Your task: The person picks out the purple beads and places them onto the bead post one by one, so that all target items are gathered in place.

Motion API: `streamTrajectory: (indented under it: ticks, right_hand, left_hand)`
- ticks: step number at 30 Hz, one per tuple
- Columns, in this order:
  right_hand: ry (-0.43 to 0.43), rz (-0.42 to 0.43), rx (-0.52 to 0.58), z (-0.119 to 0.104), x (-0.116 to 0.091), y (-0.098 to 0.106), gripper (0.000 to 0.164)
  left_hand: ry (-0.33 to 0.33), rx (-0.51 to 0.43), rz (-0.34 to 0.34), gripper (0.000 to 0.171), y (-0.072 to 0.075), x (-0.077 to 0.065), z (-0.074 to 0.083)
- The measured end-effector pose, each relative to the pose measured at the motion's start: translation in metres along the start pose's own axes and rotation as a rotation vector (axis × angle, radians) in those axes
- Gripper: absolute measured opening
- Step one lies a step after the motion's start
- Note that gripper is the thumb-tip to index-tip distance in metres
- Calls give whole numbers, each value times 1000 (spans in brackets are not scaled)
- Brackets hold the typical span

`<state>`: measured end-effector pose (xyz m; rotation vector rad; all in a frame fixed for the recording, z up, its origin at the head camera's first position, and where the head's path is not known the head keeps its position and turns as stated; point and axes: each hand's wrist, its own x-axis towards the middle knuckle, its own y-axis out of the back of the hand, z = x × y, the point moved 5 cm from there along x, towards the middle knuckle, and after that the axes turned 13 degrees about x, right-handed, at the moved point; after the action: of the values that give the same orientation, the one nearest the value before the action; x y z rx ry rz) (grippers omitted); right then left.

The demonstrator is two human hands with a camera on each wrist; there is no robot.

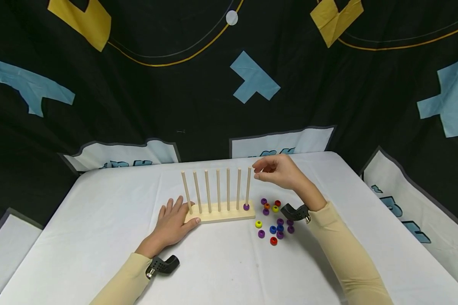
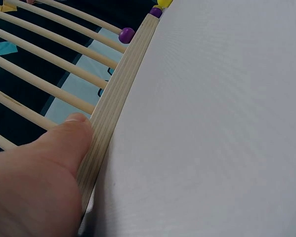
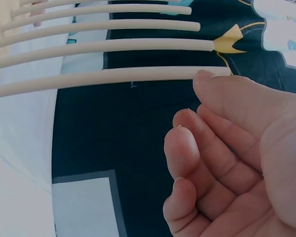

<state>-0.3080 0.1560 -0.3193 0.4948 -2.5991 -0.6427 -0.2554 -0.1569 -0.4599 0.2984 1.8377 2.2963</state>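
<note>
A pale wooden base [image 1: 221, 216] carries a row of several upright pegs [image 1: 218, 190]. At the foot of the rightmost peg sits a purple bead [image 1: 246, 207], seen also in the left wrist view as a purple bead [image 2: 126, 35]. My left hand [image 1: 173, 224] rests at the base's left end, fingers spread, the thumb [image 2: 71, 140] lying against its front edge. Up by the top of the rightmost peg [image 3: 138, 74], my right hand [image 1: 276, 170] has loosely bent fingers with nothing between them. Its thumb tip [image 3: 207, 84] overlaps the peg's end in the right wrist view.
Right of the base lie loose beads: several purple, a few red, such as the front red bead [image 1: 273, 241], plus yellow [image 1: 258, 224], blue [image 1: 272, 229] and orange [image 1: 266, 206]. A white cloth [image 1: 221, 271] covers the table. Behind it hangs a dark patterned curtain [image 1: 168, 101].
</note>
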Motion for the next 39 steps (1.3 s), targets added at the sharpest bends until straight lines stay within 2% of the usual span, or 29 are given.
streamTrajectory:
  ticks: [9,19,32,39]
  right_hand:
    - [-51,5,2,18,-10,2,23]
    - [-80,47,18,40,-23,4,22]
    - [-117,52,-6,50,-28,5,23]
    - [-144,55,-25,61,-27,3,23]
  left_hand:
    - [-5,-8,34,64,-1,0,-1]
    - [0,-7,11,65,0,-1,0]
    - [-2,-10,29,65,-3,0,-2]
    - [-8,-13,41,64,-1,-1,-1]
